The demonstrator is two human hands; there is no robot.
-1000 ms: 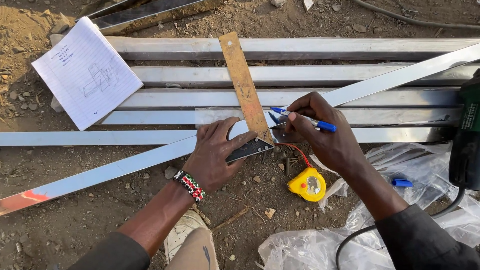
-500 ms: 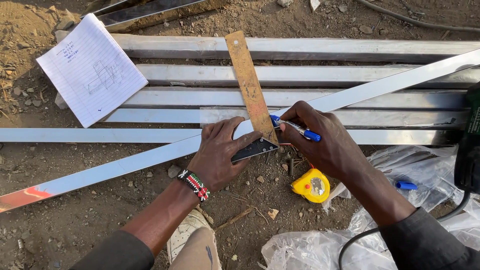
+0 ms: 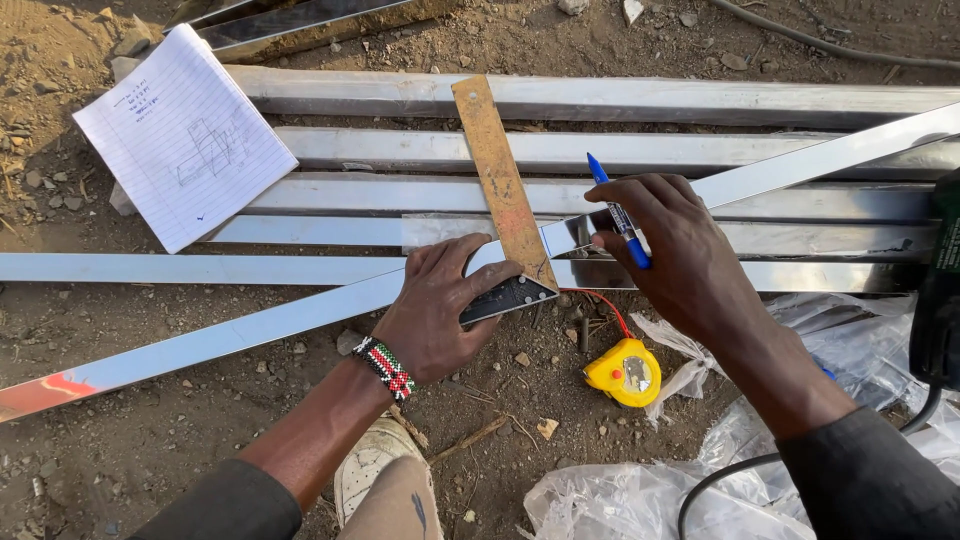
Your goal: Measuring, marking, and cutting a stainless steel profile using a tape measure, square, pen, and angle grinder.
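Note:
My left hand, with a beaded wristband, presses the dark stock of a try square against a long shiny steel bar that runs diagonally across the ground. The square's rusty blade lies across the bar and points away from me. My right hand holds a blue marker pen upright over the bar, just right of the blade. The pen's tip is hidden by my fingers.
Several steel bars lie side by side on the dirt beyond. A lined notebook page with a sketch rests at the upper left. A yellow tape measure, clear plastic wrap, a dark power tool and my shoe are near me.
My right hand has turned the marker from lying nearly flat at the blade's edge to standing upright, and shifted slightly right. My left hand and the square have stayed in place.

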